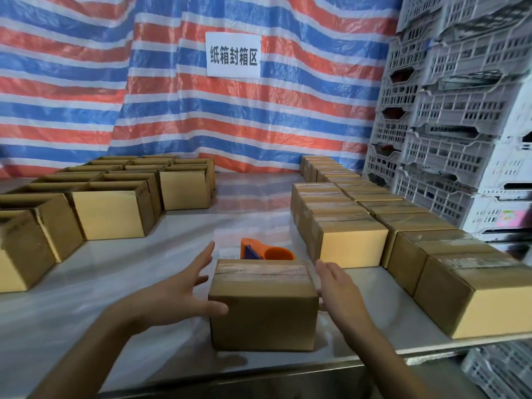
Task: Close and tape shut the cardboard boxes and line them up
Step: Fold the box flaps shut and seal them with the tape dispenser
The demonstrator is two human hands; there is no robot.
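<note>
– Both hands are open. Left hand (178, 295) has its fingers spread just off the left side of the taped box (263, 312), with the thumb lying against the box's near left corner. Right hand (336, 286) is flat, fingers straight, along the box's right side. Neither curls round anything.
– Is the right palm actually on the cardboard?
– Can't tell; it's either touching or just beside it. The box sits between the two hands, near the front edge of the table (144, 283), flaps down, with clear tape over the top seam.
– So it looks sealed and ready to go into line. What could go wrong?
– The squeeze, I'd say. Flat palms on smooth card hold by pressure alone, so if one side presses harder the box could twist or slip out on the lift. Also, the orange tape dispenser (267, 250) stands just behind the box, and a push straight back would knock it.
– Where would the box go?
– Probably right, where the sealed boxes (354, 243) run in two rows from the back of the table toward its front right corner. Set down carelessly, it could nudge a neighbour and crook the row.
– And the left side?
– Open boxes (112, 211) stand there, well apart from the hands, their tops not yet closed
</note>
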